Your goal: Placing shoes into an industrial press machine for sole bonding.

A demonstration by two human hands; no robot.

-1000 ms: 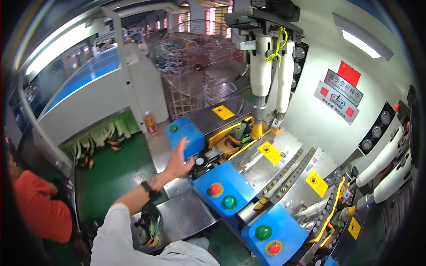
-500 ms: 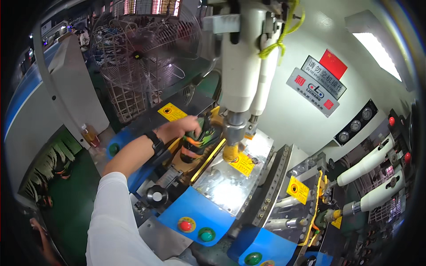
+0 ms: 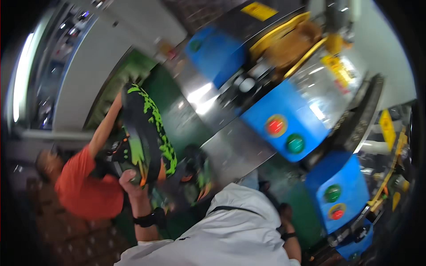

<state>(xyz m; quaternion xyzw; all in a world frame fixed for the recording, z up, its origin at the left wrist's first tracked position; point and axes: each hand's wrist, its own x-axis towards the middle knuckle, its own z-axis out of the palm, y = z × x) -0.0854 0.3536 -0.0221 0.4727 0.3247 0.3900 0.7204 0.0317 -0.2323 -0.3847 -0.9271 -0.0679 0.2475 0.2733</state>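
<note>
My left hand (image 3: 130, 178), with a dark band on its wrist, is closed on a shoe (image 3: 148, 128) left of the machine. The shoe is tilted, and its black sole with bright green speckles faces right. Its upper shows black, green and orange. Low at the right, beside my white-clothed body, is my right hand (image 3: 286, 214). It is dark and smeared, so its fingers cannot be made out. Beyond the held shoe, blurred green, black and orange shoes (image 3: 195, 177) appear lower down.
A person in an orange shirt (image 3: 91, 184) is at the left, one arm stretched up behind the shoe. To the right stands the machine with a brown pad (image 3: 293, 44), blue panels (image 3: 284, 115), a red button (image 3: 275, 126) and a green button (image 3: 295, 143). A metal plate (image 3: 237, 144) juts out nearer me.
My left hand has lifted the shoe out of the machine and carried it left and nearer me. My view has swung left and down, and my right hand has come into sight.
</note>
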